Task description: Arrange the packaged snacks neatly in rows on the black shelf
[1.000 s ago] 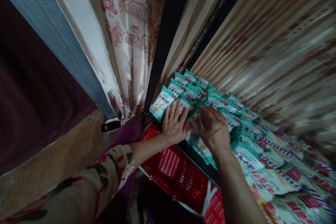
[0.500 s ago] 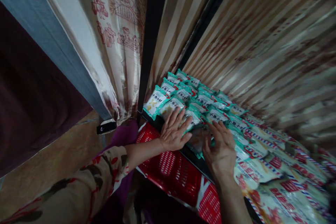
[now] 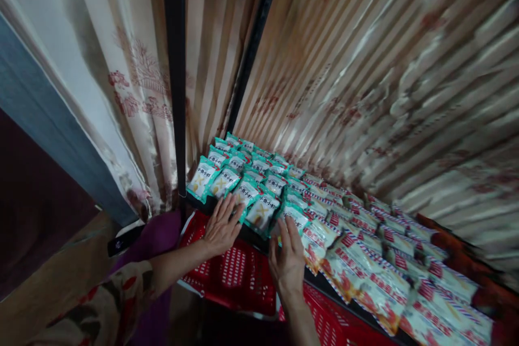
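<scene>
Several green and white snack packets [image 3: 243,173] lie in rows on the left end of a dark shelf [image 3: 249,233]. To their right lie several red and white packets [image 3: 365,259]. My left hand [image 3: 221,224] is flat with fingers spread, its fingertips on the front green packets. My right hand [image 3: 287,254] is also flat with fingers stretched out, touching the front packets where the green rows meet the red ones. Neither hand grips anything.
A red perforated plastic crate [image 3: 235,270] sits below the shelf front. A black upright post [image 3: 176,75] stands at the shelf's left end, with patterned curtains [image 3: 133,81] behind it. Striped shiny cloth [image 3: 365,75] backs the shelf. A small dark device [image 3: 124,239] lies on the floor.
Both hands have drawn back toward the shelf's front edge, off the middle of the green packets. The view has shifted, so more red and white packets show on the right.
</scene>
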{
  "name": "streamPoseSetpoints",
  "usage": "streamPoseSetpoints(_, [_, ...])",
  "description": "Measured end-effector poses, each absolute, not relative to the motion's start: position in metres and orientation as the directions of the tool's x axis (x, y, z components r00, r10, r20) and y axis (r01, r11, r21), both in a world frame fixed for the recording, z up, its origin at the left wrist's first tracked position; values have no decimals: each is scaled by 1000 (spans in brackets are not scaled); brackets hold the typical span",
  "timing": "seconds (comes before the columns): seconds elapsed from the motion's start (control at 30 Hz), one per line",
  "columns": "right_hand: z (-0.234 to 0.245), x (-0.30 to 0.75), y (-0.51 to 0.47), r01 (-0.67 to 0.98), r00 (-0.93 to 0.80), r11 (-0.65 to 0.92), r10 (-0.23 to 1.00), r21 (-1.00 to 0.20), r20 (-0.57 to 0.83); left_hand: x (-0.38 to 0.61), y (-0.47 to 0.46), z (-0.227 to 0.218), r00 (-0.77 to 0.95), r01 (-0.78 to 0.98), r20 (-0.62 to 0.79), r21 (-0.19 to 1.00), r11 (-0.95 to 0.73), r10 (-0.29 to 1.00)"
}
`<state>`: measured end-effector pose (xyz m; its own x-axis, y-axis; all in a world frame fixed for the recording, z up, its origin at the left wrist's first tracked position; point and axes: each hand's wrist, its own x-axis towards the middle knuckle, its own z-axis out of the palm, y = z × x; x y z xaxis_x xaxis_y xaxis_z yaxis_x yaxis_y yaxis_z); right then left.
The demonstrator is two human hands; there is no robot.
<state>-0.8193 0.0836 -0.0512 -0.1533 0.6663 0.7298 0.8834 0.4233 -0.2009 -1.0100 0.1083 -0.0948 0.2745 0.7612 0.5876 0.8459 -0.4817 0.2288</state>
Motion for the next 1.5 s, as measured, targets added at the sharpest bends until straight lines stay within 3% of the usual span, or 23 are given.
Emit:
streamPoseSetpoints(0.2, [-58, -829, 90, 848, -81, 402, 743, -346, 665, -1011, 95, -91, 333, 839, 574, 182, -513, 748])
streamPoseSetpoints(0.37, [-49, -849, 106, 823, -63, 376, 806, -425, 589, -1018, 108, -84, 294, 837, 590, 221, -501, 752])
streamPoseSetpoints(0.57, [-39, -873, 122, 836, 3, 277, 861, -474, 508, -1023, 107, -94, 298, 829, 559, 251, -501, 774])
streamPoseSetpoints(0.77, [-40, -881, 135, 803, 56, 267, 856, -533, 514, -1025, 109, -109, 339, 809, 581, 221, -544, 740])
streamPoseSetpoints(1.07, [-50, -880, 138, 849, 45, 246, 848, -468, 528, -1015, 114, -118, 288, 804, 600, 272, -529, 746])
streamPoseSetpoints(1.23, [-28, -881, 141, 951, 26, 169, 790, -259, 612, -1016, 116, -120, 262, 790, 647, 283, -544, 716])
streamPoseSetpoints(1.37, [-1, -889, 165, 914, -160, 352, 767, -199, 622, -1013, 119, -119, 250, 785, 691, 265, -560, 678])
streamPoseSetpoints(1.5, [15, -903, 198, 895, -305, 419, 825, -152, 476, -1011, 124, -114, 225, 799, 682, 279, -532, 696])
